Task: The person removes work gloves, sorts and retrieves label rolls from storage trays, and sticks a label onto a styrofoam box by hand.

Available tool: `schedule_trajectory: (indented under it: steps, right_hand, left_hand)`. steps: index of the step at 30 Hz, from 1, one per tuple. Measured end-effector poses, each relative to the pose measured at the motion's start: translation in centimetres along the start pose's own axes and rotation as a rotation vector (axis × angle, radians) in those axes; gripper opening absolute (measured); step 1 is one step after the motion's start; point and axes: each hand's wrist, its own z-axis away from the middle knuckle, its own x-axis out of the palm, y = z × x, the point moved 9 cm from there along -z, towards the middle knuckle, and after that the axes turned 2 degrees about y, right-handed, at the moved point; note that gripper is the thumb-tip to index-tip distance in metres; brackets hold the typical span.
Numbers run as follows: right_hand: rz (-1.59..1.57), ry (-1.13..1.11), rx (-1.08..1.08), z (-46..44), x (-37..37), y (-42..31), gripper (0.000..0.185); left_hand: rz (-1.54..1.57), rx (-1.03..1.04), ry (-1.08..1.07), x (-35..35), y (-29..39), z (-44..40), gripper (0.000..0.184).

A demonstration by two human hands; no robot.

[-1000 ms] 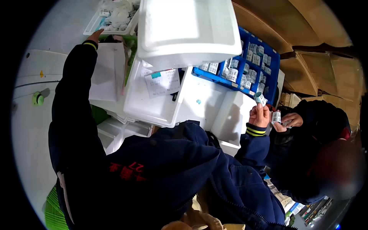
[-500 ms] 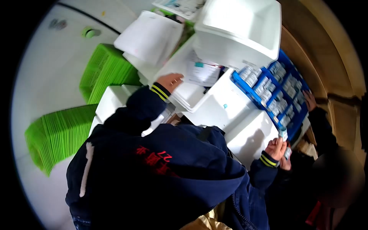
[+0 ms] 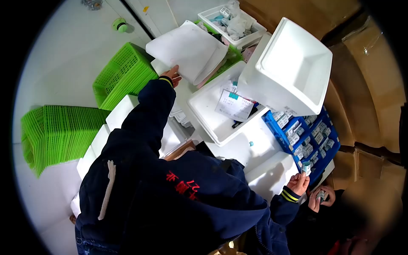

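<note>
Reaching up past the stacked boxes, my left hand (image 3: 171, 75) has its fingers stretched out at the lower edge of a white sheet (image 3: 187, 49); whether it touches the sheet I cannot tell. My right hand (image 3: 298, 183) pinches a small rolled piece with a white and teal printed label (image 3: 306, 168) and holds it up beside the blue divided tray (image 3: 312, 153). Similar labelled rolls (image 3: 293, 137) fill the tray's compartments. Left of the tray, a white bin (image 3: 208, 123) contains a handwritten sheet (image 3: 234, 106) with a teal clip on it.
Another person's hands (image 3: 321, 198) hold a small labelled piece at the lower right. A deep white bin (image 3: 293, 63) is stacked above the tray. Nested green baskets (image 3: 123, 76) stand at the left. Behind, a white tray (image 3: 255, 37) holds plastic bags.
My left hand has moved from over the white bin to the white sheet's edge. My right hand still holds its roll. The other person's hand has left the tray, and both their hands are together.
</note>
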Motion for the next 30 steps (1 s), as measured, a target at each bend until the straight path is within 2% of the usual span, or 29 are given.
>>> schedule_trajectory:
  steps: [2, 3, 5, 7, 9, 10, 13, 15, 17, 20, 23, 25, 26, 28, 29, 30]
  right_hand:
    - [0.003, 0.017, 0.002, -0.1, 0.4, -0.2, 0.009]
    - [0.018, 0.041, -0.009, -0.1, 0.6, -0.4, 0.011]
    - [0.031, 0.065, -0.022, 0.0, 1.2, -0.9, 0.013]
    - [0.041, 0.092, -0.041, 0.0, 1.6, -1.3, 0.015]
    - [0.041, 0.112, -0.06, -0.1, 1.6, -1.6, 0.013]
    - [0.042, 0.116, -0.063, -0.2, 1.6, -1.4, 0.013]
    - [0.046, 0.157, -0.062, -0.4, 0.8, -1.2, 0.011]
    - [0.048, 0.109, -0.04, -0.1, 1.1, -0.8, 0.01]
    - [0.056, 0.187, -0.045, 0.4, 1.1, -0.5, 0.009]
    - [0.022, 0.079, -0.063, 0.8, 2.3, -1.0, 0.008]
    - [0.068, 0.219, -0.074, 1.3, 1.3, -1.0, 0.011]
    - [0.079, 0.215, -0.066, 1.9, 1.5, -1.3, 0.008]
    - [0.067, 0.178, -0.074, 2.1, 1.6, -1.4, 0.009]
    - [0.043, 0.147, -0.089, 2.5, 0.7, -1.4, 0.012]
    - [0.137, 0.31, -0.092, 2.8, -0.7, -1.2, 0.014]
    - [0.118, 0.305, -0.142, 3.0, -2.0, -0.8, 0.015]
  left_hand:
    - [-0.017, -0.035, -0.011, 1.1, 0.4, 0.3, 0.033]
    - [-0.008, -0.032, -0.019, 1.3, 0.6, 0.4, 0.033]
    - [-0.005, -0.099, 0.014, 1.1, 0.4, 0.4, 0.045]
    - [-0.024, -0.142, -0.003, 0.7, 0.6, -0.1, 0.04]
    - [0.086, -0.02, 0.017, 0.6, 2.4, -0.1, 0.034]
    - [0.238, 0.063, 0.001, 0.5, 3.3, 0.4, 0.035]
    - [0.344, 0.344, -0.144, 0.5, 7.3, 1.4, 0.034]
    - [0.3, 0.379, -0.182, 2.3, 10.3, 4.4, 0.031]
    - [0.403, 0.535, -0.312, 4.5, 13.3, 6.6, 0.031]
    - [0.47, 0.524, -0.393, 8.7, 15.9, 4.9, 0.026]
    - [0.52, 0.49, -0.326, 14.7, 17.3, 1.6, 0.023]
    - [0.532, 0.38, -0.331, 19.0, 16.6, -2.2, 0.028]
    - [0.397, 0.319, -0.281, 21.1, 15.6, -3.3, 0.038]
    - [0.163, 0.321, -0.296, 23.7, 13.9, -5.5, 0.038]
    - [-0.031, 0.425, -0.305, 24.4, 13.2, -6.9, 0.039]
    - [-0.341, 0.632, -0.293, 24.8, 13.3, -8.3, 0.039]
